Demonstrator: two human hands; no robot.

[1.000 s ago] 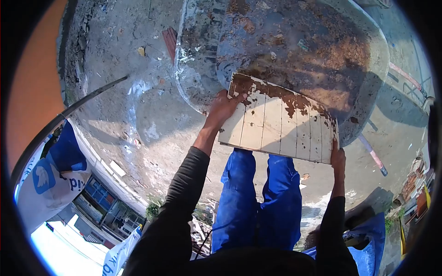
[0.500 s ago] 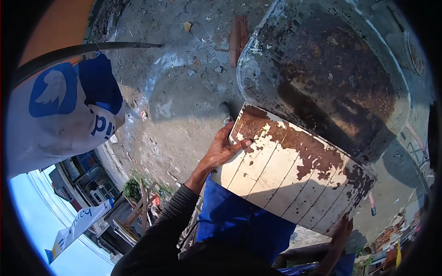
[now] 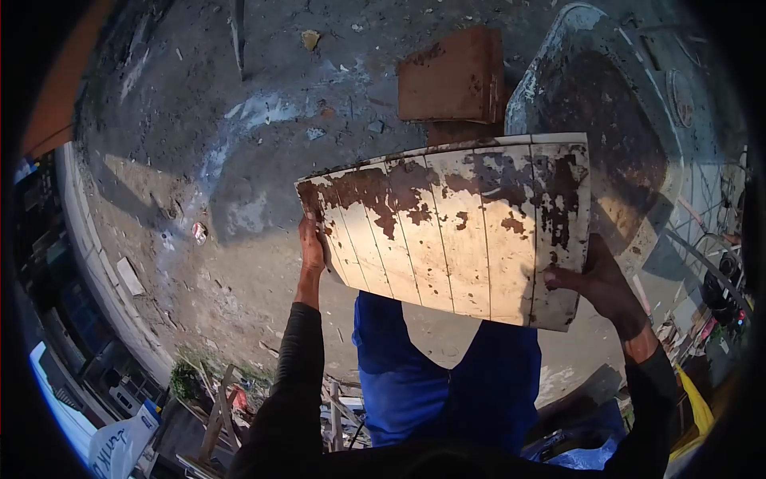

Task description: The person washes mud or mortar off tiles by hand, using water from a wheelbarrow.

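Observation:
A wide cream panel (image 3: 471, 255) with parallel grooves and peeling paint, brown patches showing through, spans the space between both hands. My left hand (image 3: 311, 246) is closed around its left edge. At the right edge my right hand (image 3: 602, 279) grips it, thumb across the front face and the other fingers hidden behind. The panel hangs above my blue-trousered legs (image 3: 447, 391), its grooved face toward me. Beyond its upper right part lies a large pale-rimmed tub (image 3: 523, 100) with a dark, rusty-brown inside, partly covered by the panel.
A reddish-brown box-like block (image 3: 451, 76) sits just left of the tub. A bucket (image 3: 680, 96) stands at the far right. Wood scraps (image 3: 219, 415) and a green plant (image 3: 185, 379) are at lower left. A banner (image 3: 124, 439) shows at the bottom left.
The panel has turned to lie more nearly level and has moved upward in view. My right hand now shows at its right edge. The brown block appears where only a narrow slab showed.

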